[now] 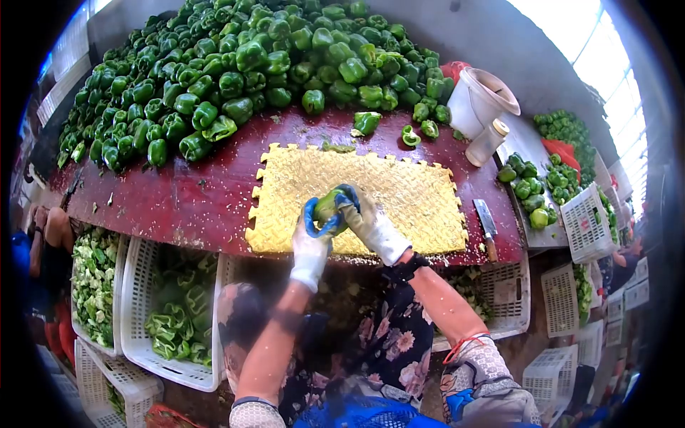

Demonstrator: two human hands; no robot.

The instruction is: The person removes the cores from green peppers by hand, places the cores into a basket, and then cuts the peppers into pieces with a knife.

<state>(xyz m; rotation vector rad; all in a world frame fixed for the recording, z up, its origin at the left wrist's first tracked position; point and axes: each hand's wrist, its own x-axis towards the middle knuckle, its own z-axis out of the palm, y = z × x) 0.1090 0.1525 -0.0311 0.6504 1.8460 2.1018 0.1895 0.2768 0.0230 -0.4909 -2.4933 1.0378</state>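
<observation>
Over the front part of a yellow foam mat (357,185), both hands hold one green pepper (327,205) between them. My left hand (314,232), in a white glove with blue fingers, is wrapped round its left and lower side. From the right, my right hand (365,217), in a similar stained glove, closes its fingers on the pepper's upper right side and covers part of it. White seeds and green scraps lie scattered on the mat and on the red table (178,207).
A big pile of green peppers (250,57) covers the table's back. At right are a knife (486,225), a jar (487,143) and a white bucket (479,103). Below the front edge stand white crates (134,314) with cut peppers. Part of another person (57,232) shows at far left.
</observation>
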